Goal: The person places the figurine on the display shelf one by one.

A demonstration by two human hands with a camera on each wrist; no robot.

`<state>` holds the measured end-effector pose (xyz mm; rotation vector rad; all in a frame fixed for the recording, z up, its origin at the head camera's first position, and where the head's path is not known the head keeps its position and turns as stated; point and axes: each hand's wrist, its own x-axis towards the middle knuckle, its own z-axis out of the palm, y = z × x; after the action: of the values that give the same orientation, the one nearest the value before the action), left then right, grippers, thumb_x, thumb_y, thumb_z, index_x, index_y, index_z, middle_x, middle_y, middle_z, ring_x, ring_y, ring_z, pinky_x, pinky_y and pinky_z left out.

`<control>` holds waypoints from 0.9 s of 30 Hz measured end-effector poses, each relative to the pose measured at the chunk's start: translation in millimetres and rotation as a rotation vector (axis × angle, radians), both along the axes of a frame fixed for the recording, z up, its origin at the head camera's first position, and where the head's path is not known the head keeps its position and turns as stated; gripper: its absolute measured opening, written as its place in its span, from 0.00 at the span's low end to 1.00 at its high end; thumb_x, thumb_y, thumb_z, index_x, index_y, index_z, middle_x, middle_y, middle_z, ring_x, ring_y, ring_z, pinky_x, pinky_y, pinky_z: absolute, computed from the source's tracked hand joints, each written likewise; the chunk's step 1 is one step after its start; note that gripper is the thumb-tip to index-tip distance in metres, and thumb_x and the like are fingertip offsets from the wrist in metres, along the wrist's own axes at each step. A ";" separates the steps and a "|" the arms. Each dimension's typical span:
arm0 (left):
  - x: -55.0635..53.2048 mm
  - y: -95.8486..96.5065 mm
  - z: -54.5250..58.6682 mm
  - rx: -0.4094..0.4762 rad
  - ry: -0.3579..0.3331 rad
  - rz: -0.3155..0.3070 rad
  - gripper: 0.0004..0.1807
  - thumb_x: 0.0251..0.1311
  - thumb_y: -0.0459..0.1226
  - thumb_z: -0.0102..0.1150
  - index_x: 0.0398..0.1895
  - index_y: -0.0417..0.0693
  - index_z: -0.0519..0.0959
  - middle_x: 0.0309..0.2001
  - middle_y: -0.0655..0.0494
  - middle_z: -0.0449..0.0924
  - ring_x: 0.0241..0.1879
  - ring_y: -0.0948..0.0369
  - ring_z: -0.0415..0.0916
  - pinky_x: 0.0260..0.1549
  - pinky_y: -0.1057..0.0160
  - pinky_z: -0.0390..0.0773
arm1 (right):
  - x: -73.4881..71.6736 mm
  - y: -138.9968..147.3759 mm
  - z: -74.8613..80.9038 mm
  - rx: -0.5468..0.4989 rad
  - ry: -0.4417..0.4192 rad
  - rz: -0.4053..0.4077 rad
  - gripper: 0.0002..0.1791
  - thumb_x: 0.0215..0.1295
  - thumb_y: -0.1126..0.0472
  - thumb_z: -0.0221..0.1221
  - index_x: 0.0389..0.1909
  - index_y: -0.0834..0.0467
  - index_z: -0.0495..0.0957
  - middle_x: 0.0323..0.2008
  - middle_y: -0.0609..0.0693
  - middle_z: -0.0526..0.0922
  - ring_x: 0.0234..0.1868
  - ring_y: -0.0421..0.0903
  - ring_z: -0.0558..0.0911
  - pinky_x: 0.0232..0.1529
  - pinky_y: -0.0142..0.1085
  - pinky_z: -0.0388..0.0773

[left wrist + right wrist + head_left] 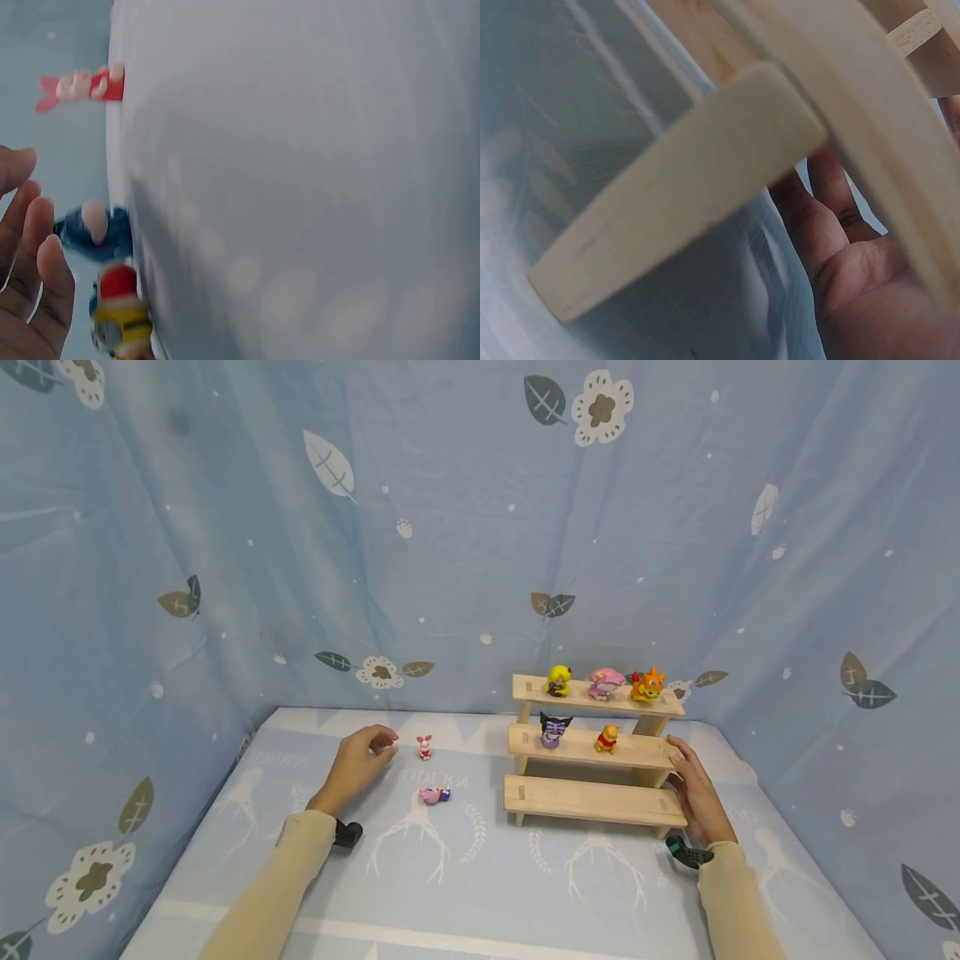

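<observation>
Bearing 5 figurines [606, 741], the shelf [592, 798] has the right grip [698, 795] clamped on its end, left grip [356, 770] apart.

- The three-tier stand [592, 799] near the table's far right corner: pale bare wood, matt and smooth, with faint grain along the planks.
- Its slanted leg [675, 195]: the same unvarnished-looking wood, with smooth faces and softly rounded upper corners.
- The orange figure [648, 685], the purple-and-black figure [553, 731] and the red-shirted yellow figure [607, 739] on the planks: moulded, plastic-looking, smooth.
- The pink-and-red figure [425, 747] toward the table's far edge: smooth, plastic-looking.
- The table's cover [525, 902]: printed, smooth, with a soft sheen.
- The backdrop [465, 527] beyond the table's far edge: printed cloth, creased, mostly matt.
- The left sleeve [270, 893], over the table's near edge: soft, matt cloth.
- The black wrist device [347, 834]: plastic-looking.
</observation>
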<state>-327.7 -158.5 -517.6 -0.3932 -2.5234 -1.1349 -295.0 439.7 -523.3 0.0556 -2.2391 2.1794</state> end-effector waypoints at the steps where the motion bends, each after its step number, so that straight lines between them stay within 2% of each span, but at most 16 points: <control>1: 0.0 -3.9 -0.6 0.005 -0.004 0.007 0.09 0.64 0.32 0.70 0.46 0.43 0.84 0.41 0.51 0.85 0.36 0.57 0.79 0.38 0.54 0.78 | 0.2 -0.1 0.2 0.008 -0.003 -0.002 0.33 0.82 0.40 0.44 0.82 0.39 0.48 0.79 0.57 0.43 0.73 0.55 0.56 0.56 0.27 0.69; 7: -1.4 -22.4 0.7 0.016 -0.030 0.061 0.10 0.64 0.32 0.69 0.47 0.43 0.84 0.42 0.49 0.85 0.35 0.56 0.78 0.33 0.57 0.77 | 0.7 -0.8 2.1 0.033 -0.022 -0.022 0.34 0.82 0.39 0.44 0.83 0.39 0.47 0.79 0.56 0.44 0.74 0.56 0.56 0.58 0.30 0.67; 13: -1.5 -37.7 -0.8 0.003 -0.056 0.126 0.09 0.64 0.31 0.69 0.46 0.43 0.84 0.42 0.48 0.85 0.36 0.54 0.78 0.34 0.55 0.76 | 0.2 -0.8 2.3 0.024 -0.032 -0.027 0.32 0.82 0.39 0.44 0.81 0.36 0.50 0.79 0.55 0.45 0.73 0.54 0.57 0.59 0.31 0.67; 20: -0.6 -47.7 -4.6 -0.009 -0.190 0.182 0.10 0.64 0.34 0.68 0.47 0.42 0.84 0.48 0.43 0.81 0.42 0.51 0.77 0.38 0.54 0.76 | 1.1 0.2 1.7 0.015 -0.034 -0.025 0.32 0.82 0.39 0.44 0.81 0.34 0.49 0.80 0.55 0.44 0.74 0.55 0.56 0.58 0.30 0.67; 27: -1.0 -54.5 -6.0 -0.009 -0.303 0.208 0.22 0.63 0.39 0.72 0.54 0.34 0.79 0.54 0.33 0.76 0.50 0.42 0.75 0.50 0.43 0.76 | 0.1 0.2 2.2 0.010 -0.028 -0.022 0.31 0.82 0.40 0.44 0.81 0.34 0.51 0.79 0.54 0.45 0.73 0.53 0.57 0.59 0.31 0.67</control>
<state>-328.7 -213.0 -523.6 0.0457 -2.7469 -1.1765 -295.0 439.9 -521.1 0.0006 -2.2540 2.1715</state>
